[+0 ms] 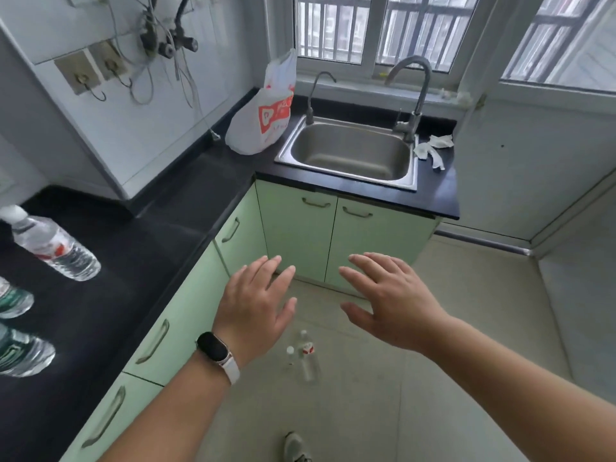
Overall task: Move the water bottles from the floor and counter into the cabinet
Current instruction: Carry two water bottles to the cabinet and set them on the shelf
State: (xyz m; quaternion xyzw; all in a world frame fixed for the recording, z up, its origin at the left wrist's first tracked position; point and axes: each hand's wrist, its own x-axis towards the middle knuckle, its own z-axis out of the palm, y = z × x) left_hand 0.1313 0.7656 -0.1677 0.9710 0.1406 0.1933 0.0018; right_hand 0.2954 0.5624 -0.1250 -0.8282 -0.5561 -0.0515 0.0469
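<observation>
2 hands out over the floor, nothing in either. Left hand (258,301) flat, fingers spread, palm down; right hand (386,298) the same, just right of it. Black band (216,351) on the left wrist.

5 bottles in view. 3 on the black counter (133,261) at far left: red-label bottle (55,245) clear, white cap, leaning in this wide view; 2 green-label bottles (15,300) (23,353) nearer, cut off by the frame edge. 2 on the tiled floor, below and between the hands: floor bottle (308,356) clear, white cap, red label, upright; small bottle (290,353) just left of it, clear, white cap, label not readable.

Pale green cabinet doors (296,235) under the counter, all closed, 5 handles counted.

Far side: 1 steel sink (350,151), 2 faucets (320,95) (413,98) behind it. 1 white-and-red plastic bag (263,118) on the counter left of the sink, 1 crumpled paper (433,148) right of it. 1 shoe (295,448) at the near edge.
</observation>
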